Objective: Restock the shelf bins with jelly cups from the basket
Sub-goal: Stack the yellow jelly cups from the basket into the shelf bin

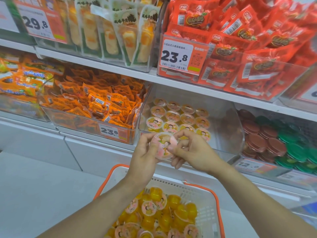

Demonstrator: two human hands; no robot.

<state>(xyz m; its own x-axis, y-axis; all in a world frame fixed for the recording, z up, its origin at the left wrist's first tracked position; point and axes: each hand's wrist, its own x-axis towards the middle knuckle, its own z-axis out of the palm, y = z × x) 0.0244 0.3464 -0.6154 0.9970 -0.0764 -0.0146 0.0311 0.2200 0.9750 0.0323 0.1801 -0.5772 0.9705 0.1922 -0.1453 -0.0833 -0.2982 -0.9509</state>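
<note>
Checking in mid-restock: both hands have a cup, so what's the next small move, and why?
Probably carry the jelly cup, pinched by left hand and right hand, forward into the clear bin; its right side looks bare beside the seated rows.

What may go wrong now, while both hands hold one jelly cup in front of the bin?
1. The jelly cup is only pinched at its edges by the left hand and right hand; it might slip into the basket.
2. Dropped carelessly, it may disturb the neat rows in the clear bin.
</note>
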